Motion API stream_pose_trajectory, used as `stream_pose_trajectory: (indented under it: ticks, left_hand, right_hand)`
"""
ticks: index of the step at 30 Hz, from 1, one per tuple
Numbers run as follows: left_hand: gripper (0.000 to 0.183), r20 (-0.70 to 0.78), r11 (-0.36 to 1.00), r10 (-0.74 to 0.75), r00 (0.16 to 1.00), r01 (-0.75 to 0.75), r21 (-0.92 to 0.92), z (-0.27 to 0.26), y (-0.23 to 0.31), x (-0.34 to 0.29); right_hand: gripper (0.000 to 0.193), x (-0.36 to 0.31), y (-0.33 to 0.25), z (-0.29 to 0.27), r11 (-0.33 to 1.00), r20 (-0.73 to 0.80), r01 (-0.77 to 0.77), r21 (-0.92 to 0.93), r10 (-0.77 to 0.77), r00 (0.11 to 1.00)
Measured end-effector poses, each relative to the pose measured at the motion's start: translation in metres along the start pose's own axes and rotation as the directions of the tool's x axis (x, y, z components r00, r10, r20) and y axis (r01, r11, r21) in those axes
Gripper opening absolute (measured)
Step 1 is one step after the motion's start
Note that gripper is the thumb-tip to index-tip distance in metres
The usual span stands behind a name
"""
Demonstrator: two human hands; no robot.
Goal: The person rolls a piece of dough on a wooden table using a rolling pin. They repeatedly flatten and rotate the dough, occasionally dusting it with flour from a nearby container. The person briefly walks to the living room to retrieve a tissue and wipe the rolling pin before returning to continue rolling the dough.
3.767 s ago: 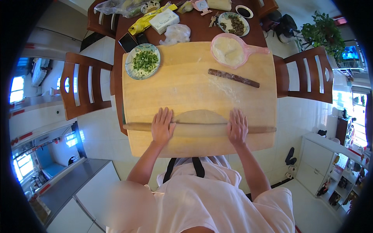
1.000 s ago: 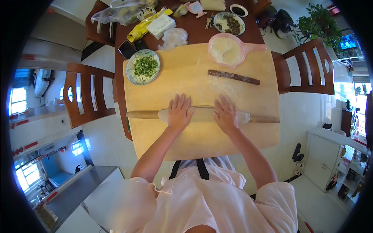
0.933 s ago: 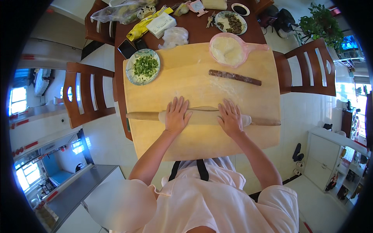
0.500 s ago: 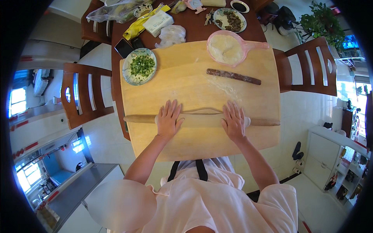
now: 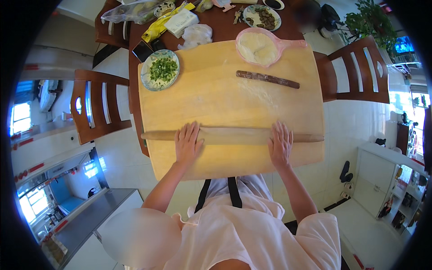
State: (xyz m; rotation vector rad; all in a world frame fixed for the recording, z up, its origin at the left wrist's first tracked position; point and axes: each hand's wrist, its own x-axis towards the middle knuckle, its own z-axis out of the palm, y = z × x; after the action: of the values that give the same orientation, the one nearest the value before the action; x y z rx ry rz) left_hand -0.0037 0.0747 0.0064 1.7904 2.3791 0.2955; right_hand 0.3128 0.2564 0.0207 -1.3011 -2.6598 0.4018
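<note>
A long wooden rolling pin point(image 5: 308, 138) lies crosswise on the wooden board point(image 5: 211, 99), near its front side. Pale dough point(image 5: 236, 136) appears wrapped around the pin's middle. My left hand point(image 5: 187, 144) rests flat on the left part of the roll, fingers stretched forward. Further right, my right hand point(image 5: 281, 145) lies on it the same way, palm down. Neither hand grips the pin; parts of the dough beneath them are hidden. Beyond the roll sits a short dark stick point(image 5: 267, 79) dusted with flour, beside a patch of loose flour point(image 5: 265, 96).
A pink ladle-shaped scoop point(image 5: 291, 43) of flour stands at the board's far right. A patterned plate point(image 5: 146, 77) of chopped greens is at far left. Behind are a phone point(image 5: 142, 51), a tissue pack point(image 5: 181, 24) and a plate of brown pieces point(image 5: 267, 20). Chairs point(image 5: 101, 105) flank the table.
My hands have spread apart along the roll, and the pin has come slightly nearer me. The loose dough flap on its far side no longer shows. The view has shifted a little.
</note>
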Motion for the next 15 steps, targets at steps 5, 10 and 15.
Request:
stream_pose_trajectory:
  ticks: [5,10,15]
  left_hand:
    - [0.068,0.173,0.983,0.071,0.982,-0.039,-0.180,-0.040,0.038,0.021]
    - [0.056,0.265,0.828,0.477,0.838,-0.327,-0.456,-0.012,0.056,0.063]
    - [0.031,0.301,0.801,0.307,0.903,-0.075,-0.594,0.021,0.039,0.077]
  right_hand:
    - [0.052,-0.005,-0.002,-0.010,1.000,0.004,0.024,0.001,-0.024,1.000]
    - [0.051,0.045,-0.012,0.020,0.997,0.018,0.045,0.066,-0.046,0.999]
    - [0.058,0.038,-0.012,0.014,0.996,-0.035,0.064,0.061,-0.062,0.997]
